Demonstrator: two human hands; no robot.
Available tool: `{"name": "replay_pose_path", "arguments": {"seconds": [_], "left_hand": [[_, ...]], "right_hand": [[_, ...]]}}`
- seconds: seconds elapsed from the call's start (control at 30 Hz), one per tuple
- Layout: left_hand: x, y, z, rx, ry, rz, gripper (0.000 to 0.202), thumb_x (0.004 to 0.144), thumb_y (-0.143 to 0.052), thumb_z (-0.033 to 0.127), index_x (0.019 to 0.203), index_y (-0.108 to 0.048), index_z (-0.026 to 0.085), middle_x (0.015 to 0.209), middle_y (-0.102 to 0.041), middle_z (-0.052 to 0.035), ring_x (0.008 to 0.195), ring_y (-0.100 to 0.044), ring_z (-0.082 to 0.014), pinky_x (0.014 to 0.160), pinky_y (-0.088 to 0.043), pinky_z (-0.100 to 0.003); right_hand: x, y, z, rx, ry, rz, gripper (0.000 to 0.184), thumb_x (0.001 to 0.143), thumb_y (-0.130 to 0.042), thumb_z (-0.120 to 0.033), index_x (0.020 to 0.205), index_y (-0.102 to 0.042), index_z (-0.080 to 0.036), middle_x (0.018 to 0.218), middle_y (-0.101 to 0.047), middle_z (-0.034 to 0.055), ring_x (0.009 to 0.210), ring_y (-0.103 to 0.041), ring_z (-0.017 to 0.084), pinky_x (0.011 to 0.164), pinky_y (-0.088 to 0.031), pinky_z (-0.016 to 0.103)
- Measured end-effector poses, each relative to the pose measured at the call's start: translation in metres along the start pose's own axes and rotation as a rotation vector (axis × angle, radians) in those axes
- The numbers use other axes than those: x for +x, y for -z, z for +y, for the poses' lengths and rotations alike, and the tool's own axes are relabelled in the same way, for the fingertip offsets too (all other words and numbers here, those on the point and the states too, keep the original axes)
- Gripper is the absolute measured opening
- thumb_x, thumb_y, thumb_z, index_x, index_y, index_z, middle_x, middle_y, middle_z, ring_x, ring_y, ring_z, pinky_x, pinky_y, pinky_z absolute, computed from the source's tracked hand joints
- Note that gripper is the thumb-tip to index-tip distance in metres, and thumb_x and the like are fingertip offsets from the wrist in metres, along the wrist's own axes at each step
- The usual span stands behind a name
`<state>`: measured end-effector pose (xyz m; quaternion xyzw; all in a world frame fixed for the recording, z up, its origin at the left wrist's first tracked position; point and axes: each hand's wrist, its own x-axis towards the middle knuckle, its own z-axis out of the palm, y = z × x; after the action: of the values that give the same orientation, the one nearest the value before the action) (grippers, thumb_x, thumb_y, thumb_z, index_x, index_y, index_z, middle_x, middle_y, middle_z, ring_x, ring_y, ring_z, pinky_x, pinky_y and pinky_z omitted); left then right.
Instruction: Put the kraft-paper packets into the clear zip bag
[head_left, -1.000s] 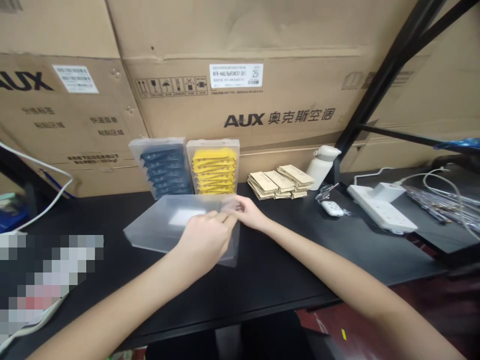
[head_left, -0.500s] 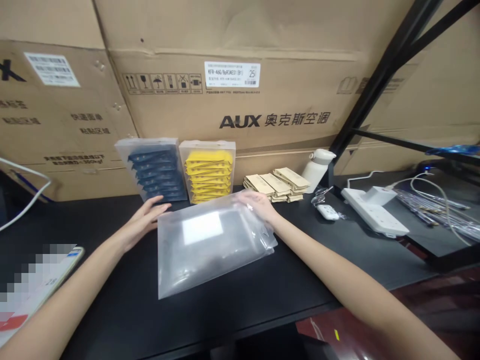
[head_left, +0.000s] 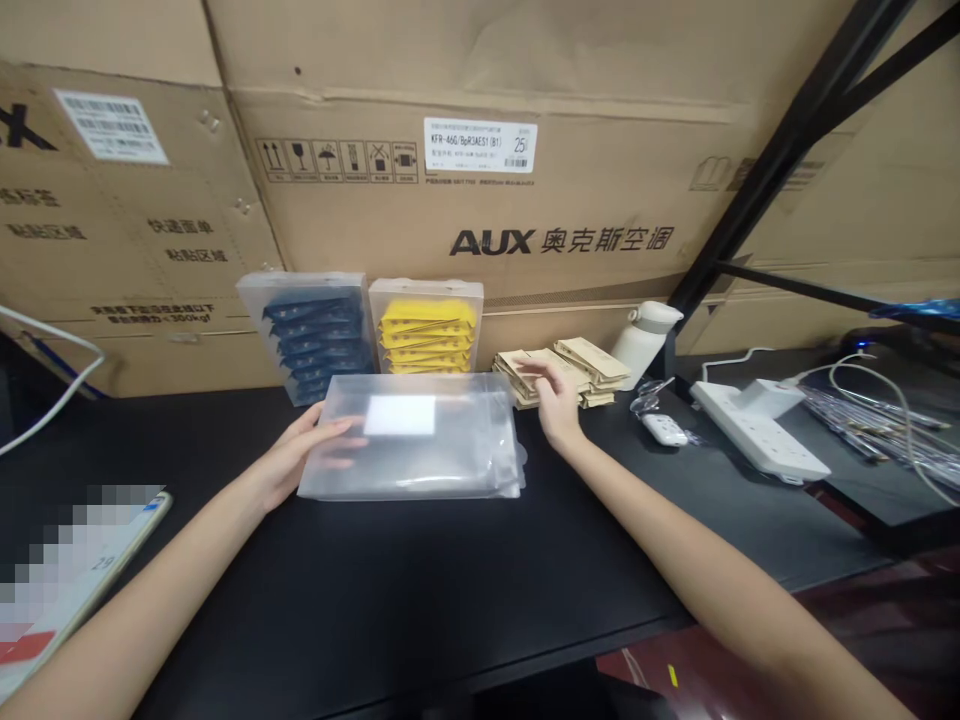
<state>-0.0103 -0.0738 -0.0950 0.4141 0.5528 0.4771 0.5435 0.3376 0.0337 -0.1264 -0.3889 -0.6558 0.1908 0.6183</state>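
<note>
My left hand (head_left: 300, 452) grips the left side of a translucent plastic box (head_left: 450, 455), with the thumb on its front and the other fingers showing faintly through it. The box is tilted above the black table, and a bright reflection lies on its face. At its right end are loose clear flaps. Just right of the box, my right hand (head_left: 556, 400) is off it, fingers apart and bent, holding nothing. Behind that hand lie stacked beige packets (head_left: 589, 360). Two upright clear boxes stand farther back, one with dark blue packets (head_left: 319, 340), one with yellow packets (head_left: 427, 330).
Large cardboard cartons (head_left: 360, 230) form the back wall. A white bottle (head_left: 646, 345), a small white case (head_left: 665, 430) and a power strip (head_left: 761, 430) sit to the right, beside a black metal post (head_left: 780, 150). A tablet-like device (head_left: 112, 570) lies at left.
My right hand has let go of the box's right end and moved slightly right. My left hand now holds the box, which has swung more level and tilted back.
</note>
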Motion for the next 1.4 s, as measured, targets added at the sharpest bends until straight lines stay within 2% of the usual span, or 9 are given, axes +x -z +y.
{"name": "replay_pose_path", "arguments": {"seconds": [0.1,0.23,0.33,0.5,0.67,0.83,1.07,1.23,1.4], "left_hand": [[0.006,0.006,-0.002,-0.019,-0.023,0.003,0.042,0.076,-0.079,0.026,0.114,-0.063,0.023,0.127,-0.071,-0.0102,0.095,-0.076,-0.0251,0.066,-0.064,-0.029],[0.013,0.012,-0.007,-0.045,-0.05,-0.002,0.044,0.075,-0.079,0.024,0.117,-0.063,0.022,0.129,-0.069,-0.0116,0.095,-0.076,-0.0253,0.067,-0.064,-0.03],[0.013,0.013,-0.008,-0.044,-0.057,-0.01,0.047,0.075,-0.08,0.025,0.119,-0.063,0.022,0.131,-0.068,-0.0127,0.096,-0.075,-0.0259,0.068,-0.064,-0.031],[0.011,0.011,-0.006,-0.044,-0.052,-0.009,0.049,0.074,-0.081,0.026,0.119,-0.063,0.022,0.131,-0.067,-0.0133,0.096,-0.075,-0.0267,0.068,-0.064,-0.031],[0.011,0.012,-0.005,-0.064,-0.056,-0.008,0.049,0.074,-0.08,0.026,0.12,-0.063,0.024,0.131,-0.068,-0.0118,0.096,-0.076,-0.0263,0.069,-0.065,-0.031],[0.011,0.013,-0.005,-0.092,-0.045,0.004,0.044,0.072,-0.08,0.023,0.113,-0.068,0.021,0.136,-0.065,-0.0123,0.1,-0.074,-0.0268,0.068,-0.064,-0.027],[0.014,0.022,-0.002,-0.1,-0.097,-0.003,0.048,0.072,-0.078,0.023,0.118,-0.068,0.019,0.141,-0.061,-0.0128,0.101,-0.074,-0.027,0.071,-0.063,-0.028],[0.015,0.043,0.007,-0.174,-0.107,0.143,0.048,0.079,-0.071,0.021,0.126,-0.062,0.021,0.144,-0.059,-0.0074,0.107,-0.072,-0.0238,0.075,-0.062,-0.024],[0.014,0.052,0.013,-0.148,-0.142,0.193,0.044,0.081,-0.069,0.023,0.125,-0.061,0.023,0.144,-0.06,-0.0036,0.124,-0.062,-0.0277,0.083,-0.061,-0.025]], "right_hand": [[0.012,0.017,0.015,-0.382,0.221,0.072,0.032,0.081,-0.051,-0.029,0.108,-0.063,-0.016,0.12,-0.067,0.0144,0.116,-0.06,0.029,0.104,-0.044,0.048],[0.014,0.022,0.027,-0.72,0.108,-0.053,0.05,0.081,-0.059,-0.053,0.114,-0.06,-0.015,0.116,-0.067,0.017,0.111,-0.057,0.036,0.1,-0.04,0.054],[0.012,0.019,0.029,-0.823,0.057,-0.101,0.048,0.081,-0.061,-0.053,0.111,-0.062,-0.016,0.11,-0.069,0.0158,0.106,-0.055,0.037,0.099,-0.037,0.056],[0.012,0.017,0.031,-0.758,0.073,-0.108,0.034,0.08,-0.06,-0.044,0.102,-0.066,-0.018,0.106,-0.071,0.013,0.104,-0.055,0.035,0.096,-0.036,0.054],[0.014,0.018,0.036,-0.755,0.005,-0.032,0.047,0.068,-0.071,-0.047,0.105,-0.064,-0.02,0.107,-0.069,0.0132,0.098,-0.052,0.036,0.091,-0.036,0.056],[0.016,0.019,0.031,-0.652,-0.063,-0.018,0.046,0.065,-0.072,-0.046,0.102,-0.062,-0.02,0.108,-0.069,0.011,0.105,-0.052,0.037,0.097,-0.033,0.059],[0.017,0.018,0.003,-0.251,0.165,0.071,0.047,0.072,-0.071,-0.037,0.113,-0.055,-0.018,0.115,-0.063,0.0116,0.105,-0.062,0.026,0.091,-0.05,0.042],[0.014,0.013,-0.007,-0.273,0.392,0.113,0.043,0.072,-0.074,-0.03,0.109,-0.055,-0.02,0.114,-0.063,0.0127,0.111,-0.061,0.027,0.099,-0.048,0.046],[0.008,0.006,-0.017,-0.124,0.339,-0.016,0.037,0.076,-0.071,-0.031,0.107,-0.053,-0.021,0.115,-0.063,0.0131,0.112,-0.062,0.027,0.095,-0.052,0.045]]}}
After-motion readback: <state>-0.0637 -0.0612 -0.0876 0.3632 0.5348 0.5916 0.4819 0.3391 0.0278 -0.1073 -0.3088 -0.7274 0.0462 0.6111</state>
